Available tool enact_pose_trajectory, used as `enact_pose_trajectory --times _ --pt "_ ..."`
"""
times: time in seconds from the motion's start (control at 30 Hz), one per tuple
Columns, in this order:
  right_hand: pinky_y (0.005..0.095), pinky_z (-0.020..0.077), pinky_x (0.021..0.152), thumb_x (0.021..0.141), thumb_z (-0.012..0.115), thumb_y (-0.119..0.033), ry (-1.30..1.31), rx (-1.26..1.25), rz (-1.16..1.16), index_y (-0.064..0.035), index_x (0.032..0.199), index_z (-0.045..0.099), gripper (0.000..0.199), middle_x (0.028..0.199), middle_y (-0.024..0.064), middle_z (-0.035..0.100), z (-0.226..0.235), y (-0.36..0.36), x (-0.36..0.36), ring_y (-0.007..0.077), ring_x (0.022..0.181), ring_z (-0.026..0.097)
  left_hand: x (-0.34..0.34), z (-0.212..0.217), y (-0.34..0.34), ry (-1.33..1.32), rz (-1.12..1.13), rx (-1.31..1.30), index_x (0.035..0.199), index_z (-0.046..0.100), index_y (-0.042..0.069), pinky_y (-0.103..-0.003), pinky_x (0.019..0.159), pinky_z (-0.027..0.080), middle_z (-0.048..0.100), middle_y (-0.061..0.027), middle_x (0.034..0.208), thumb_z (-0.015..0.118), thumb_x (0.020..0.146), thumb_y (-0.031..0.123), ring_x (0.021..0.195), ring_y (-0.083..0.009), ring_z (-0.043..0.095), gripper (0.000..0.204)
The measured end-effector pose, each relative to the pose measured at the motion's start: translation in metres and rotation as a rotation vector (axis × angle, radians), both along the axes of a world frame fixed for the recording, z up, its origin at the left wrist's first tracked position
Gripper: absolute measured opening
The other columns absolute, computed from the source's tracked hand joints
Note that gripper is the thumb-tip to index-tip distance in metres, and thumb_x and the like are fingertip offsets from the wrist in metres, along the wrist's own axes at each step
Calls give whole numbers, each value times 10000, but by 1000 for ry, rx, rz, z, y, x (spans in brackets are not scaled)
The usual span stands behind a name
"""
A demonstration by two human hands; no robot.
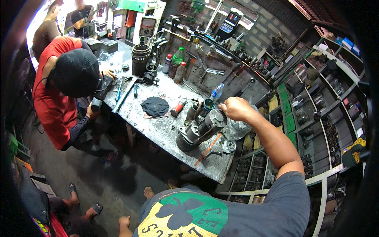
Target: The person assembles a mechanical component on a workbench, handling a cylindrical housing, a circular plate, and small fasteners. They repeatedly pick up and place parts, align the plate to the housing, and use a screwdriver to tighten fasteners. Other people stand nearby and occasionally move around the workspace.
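Note:
My right arm stretches over the workbench point(158, 122). Its hand point(235, 108) has curled fingers at the right rim of a dark can with a blue-green inside point(209, 104); whatever they pinch, if anything, is hidden. Just below that hand stands a starter motor point(199, 128), its grey cylinder tilted upward. A ratchet-like tool point(212, 153) and a round metal part point(229, 146) lie beside it near the bench's right end. My left hand point(124, 221) hangs low at my side, away from the bench, fingers folded in a fist with nothing visible in it.
A co-worker in red point(57, 94) works with a power tool point(98, 94) at the bench's left. A hammer point(125, 94), dark cloth point(155, 106), red spray can point(178, 108) and bottles point(177, 61) lie or stand on it. Parts shelves point(316, 118) line the right.

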State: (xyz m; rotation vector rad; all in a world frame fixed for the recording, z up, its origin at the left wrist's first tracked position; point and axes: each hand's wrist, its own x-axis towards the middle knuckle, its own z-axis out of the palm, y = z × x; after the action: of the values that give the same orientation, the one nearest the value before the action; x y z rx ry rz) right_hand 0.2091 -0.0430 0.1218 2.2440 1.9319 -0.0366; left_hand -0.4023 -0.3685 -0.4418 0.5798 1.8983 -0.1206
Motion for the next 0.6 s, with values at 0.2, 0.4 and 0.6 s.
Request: enact_pose_trajectory --times 0.2,0.4,0.6 --pt "576 588 949 1044 615 -420 35 -11 -14 14 986 810 479 1038 309 777 -3 -1 5 498 1036 755 17 -28 34 -38 36 70 1403 720 -37 -456 1124 528 731 -282 1403 851 960 223 1304 -390 707 529" --pt "578 586 966 1033 613 -374 14 78 90 8 983 809 433 1048 308 777 -9 -3 3 503 1041 751 29 -14 54 -14 112 252 1356 735 -58 -448 1135 524 749 -259 1378 865 947 209 1289 -375 711 505" --pt "564 586 985 1039 595 -380 1 59 57 37 985 798 467 1055 309 780 -9 -3 4 502 1057 751 21 3 64 82 4 167 1336 746 -61 -449 1134 527 746 -269 1378 873 936 224 1300 -378 710 506"
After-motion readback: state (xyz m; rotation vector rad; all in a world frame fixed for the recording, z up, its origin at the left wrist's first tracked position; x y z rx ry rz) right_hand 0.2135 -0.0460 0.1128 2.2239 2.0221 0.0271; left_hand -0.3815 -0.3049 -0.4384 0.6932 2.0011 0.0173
